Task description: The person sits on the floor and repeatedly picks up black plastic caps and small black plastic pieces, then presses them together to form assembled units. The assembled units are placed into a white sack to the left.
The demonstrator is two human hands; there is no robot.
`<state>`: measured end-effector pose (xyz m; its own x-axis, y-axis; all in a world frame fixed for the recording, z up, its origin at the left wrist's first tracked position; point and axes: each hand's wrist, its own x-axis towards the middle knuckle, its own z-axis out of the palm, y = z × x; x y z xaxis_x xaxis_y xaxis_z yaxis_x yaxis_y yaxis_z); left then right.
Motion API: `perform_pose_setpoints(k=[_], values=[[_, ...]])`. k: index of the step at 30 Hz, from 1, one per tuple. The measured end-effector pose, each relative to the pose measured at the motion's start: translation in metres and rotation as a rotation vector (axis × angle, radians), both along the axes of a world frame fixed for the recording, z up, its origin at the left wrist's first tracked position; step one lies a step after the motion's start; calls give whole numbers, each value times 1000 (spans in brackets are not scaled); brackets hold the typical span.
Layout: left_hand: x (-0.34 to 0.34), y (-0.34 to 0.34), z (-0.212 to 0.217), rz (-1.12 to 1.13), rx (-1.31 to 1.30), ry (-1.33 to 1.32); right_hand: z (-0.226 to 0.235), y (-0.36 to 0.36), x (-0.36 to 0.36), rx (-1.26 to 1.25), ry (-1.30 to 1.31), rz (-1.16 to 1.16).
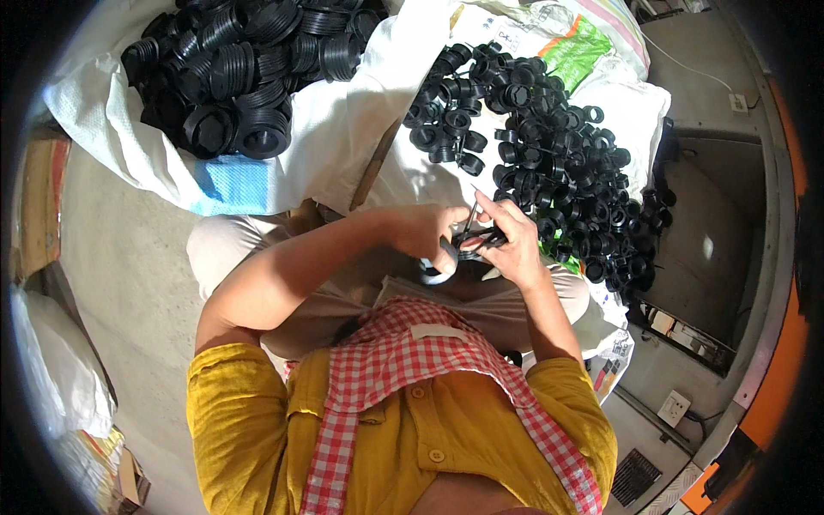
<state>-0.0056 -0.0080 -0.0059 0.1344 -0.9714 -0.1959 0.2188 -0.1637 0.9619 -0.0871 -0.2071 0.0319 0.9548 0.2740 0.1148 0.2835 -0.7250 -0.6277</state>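
Observation:
My left hand (429, 239) is closed round what looks like a pair of scissors, with a pale blue-grey handle loop (436, 273) below the fingers and a slim metal blade (471, 216) pointing up and away. Just beside it, my right hand (513, 245) pinches a black plastic cap (481, 241) against the blade. Fingers partly cover both the tool and the cap. Beyond my right hand spreads a heap of small black ring-shaped caps (562, 150) on white sacking (399, 176).
At the far left, a white woven sack (94, 103) bulges with larger ribbed black plugs (232, 69). Cardboard (43, 202) and plastic bags (64, 360) line the left side. My crossed legs (232, 249) lie under my hands. A wall socket (674, 408) shows at the right.

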Motion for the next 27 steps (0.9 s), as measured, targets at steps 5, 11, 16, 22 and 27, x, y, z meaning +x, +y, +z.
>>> perform_pose_setpoints(k=[5,11,16,22,27], values=[[12,3,2,116,-11,54,6,7,-10,843,386,-174],[10,1,-1,125,-221,-33,1,3,-10,571,344,4],[10,2,1,140,21,54,3,5,-4,28,-97,81],[-3,-4,7,188,250,-818,2,13,-12,-114,198,-95],[13,-1,11,455,-579,-1380,19,-16,13,848,1192,-124]])
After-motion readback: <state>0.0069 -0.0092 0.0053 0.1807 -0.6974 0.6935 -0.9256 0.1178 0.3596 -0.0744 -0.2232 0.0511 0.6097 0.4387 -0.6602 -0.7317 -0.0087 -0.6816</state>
